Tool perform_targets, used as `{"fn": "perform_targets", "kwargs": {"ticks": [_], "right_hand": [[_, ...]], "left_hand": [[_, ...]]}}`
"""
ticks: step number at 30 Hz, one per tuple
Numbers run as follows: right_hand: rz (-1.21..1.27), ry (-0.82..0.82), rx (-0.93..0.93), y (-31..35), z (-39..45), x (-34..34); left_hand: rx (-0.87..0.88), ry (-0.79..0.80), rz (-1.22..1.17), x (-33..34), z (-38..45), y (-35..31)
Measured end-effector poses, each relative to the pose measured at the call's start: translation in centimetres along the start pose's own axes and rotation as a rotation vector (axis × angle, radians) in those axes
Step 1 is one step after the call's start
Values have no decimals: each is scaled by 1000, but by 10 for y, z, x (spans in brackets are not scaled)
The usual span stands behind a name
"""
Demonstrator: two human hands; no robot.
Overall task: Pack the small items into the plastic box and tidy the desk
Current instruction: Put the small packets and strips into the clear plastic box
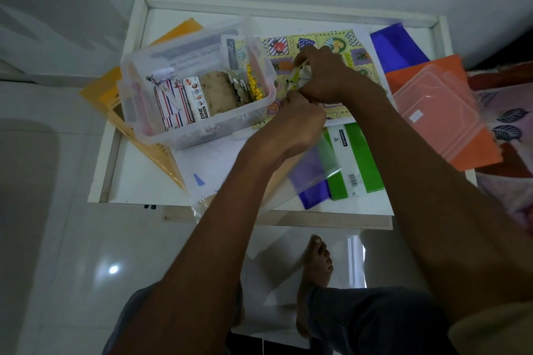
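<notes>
Box (199, 86) of clear plastic on the left part of the white table (138, 179), lid off, already half full: striped packs, a white pack, a brown pouch, yellow beads. Just right of the box, left hand (294, 121) closed on the near end of a small crinkly bundle (300, 78). Right hand (323, 75) closed on the far end, same bundle, above the sheet with fruit pictures (317, 43). Too blurry to tell what the bundle is.

Best way, as a guess: squeeze the bundle small and tight first. Then lift over the near wall of the box and drop into the gap by the beads. Slow, so nothing spills.

Further right, green and purple folders (354, 158) near the table edge. Far right, clear lid (438, 106) on an orange folder (427, 66), half off the table, waiting for later.
</notes>
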State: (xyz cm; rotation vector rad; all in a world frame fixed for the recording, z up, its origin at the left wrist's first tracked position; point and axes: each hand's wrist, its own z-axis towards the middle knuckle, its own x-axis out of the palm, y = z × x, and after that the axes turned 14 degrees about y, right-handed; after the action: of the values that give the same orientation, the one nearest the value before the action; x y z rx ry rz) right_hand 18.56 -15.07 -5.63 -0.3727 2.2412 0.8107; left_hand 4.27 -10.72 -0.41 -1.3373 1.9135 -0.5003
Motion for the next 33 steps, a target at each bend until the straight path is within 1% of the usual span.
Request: {"fn": "perform_targets", "kwargs": {"ticks": [3,5,8,11,14,17,20,23,25,29,33], "right_hand": [[104,23,30,2,-5,3],[140,9,47,5,-10,5],[112,-36,53,9,-18,7],[112,-59,33,11,-26,12],[78,-107,7,10,-34,24],[121,-141,-9,10,-43,35],[141,-170,26,8,-48,38],[130,-141,105,6,-45,38],[93,-120,122,6,-41,39],[46,-135,82,12,-39,41],[63,-179,3,15,-42,43]], "left_hand": [[12,24,-17,-1,-2,-1],[11,18,-57,-3,-4,-1],[16,17,-60,-5,-3,1],[28,43,-75,-4,1,3],[26,36,-101,-3,2,5],[37,62,-151,-3,2,9],[26,74,-173,-4,2,12],[39,75,-161,-5,4,14],[35,83,-150,-5,6,15],[37,59,-112,-6,9,17],[62,49,-188,-8,10,19]]}}
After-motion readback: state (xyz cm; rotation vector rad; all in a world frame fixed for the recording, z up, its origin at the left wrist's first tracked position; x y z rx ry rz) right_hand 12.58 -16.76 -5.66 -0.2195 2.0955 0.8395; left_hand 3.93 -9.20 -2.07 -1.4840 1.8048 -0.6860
